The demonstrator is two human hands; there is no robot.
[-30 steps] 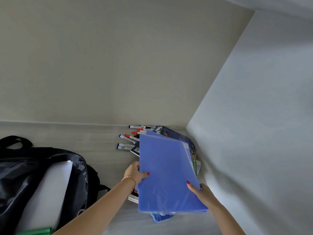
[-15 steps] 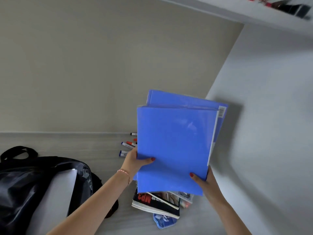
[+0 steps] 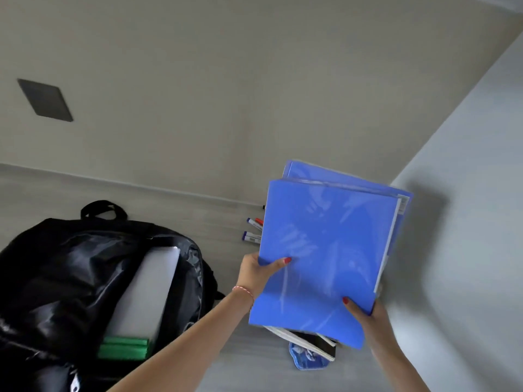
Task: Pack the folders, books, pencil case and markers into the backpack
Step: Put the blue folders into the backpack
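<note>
Folders [image 3: 328, 250] lifted clear of the desk [image 3: 198, 222], near its right edge.
Left hand [image 3: 254, 271] and right hand [image 3: 365, 309] both gripping the lower edge; best swung left, squared, slid upright into the open backpack [image 3: 70, 278].

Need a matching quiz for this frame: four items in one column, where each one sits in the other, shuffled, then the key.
Items:
1. folders
2. markers
3. books
4. laptop

Places:
A. inside the open backpack
B. on the desk near the back wall
C. held up in the left hand and right hand
D. stacked on the desk under the raised folders

Pairs: 1-C, 2-B, 3-D, 4-A
</note>
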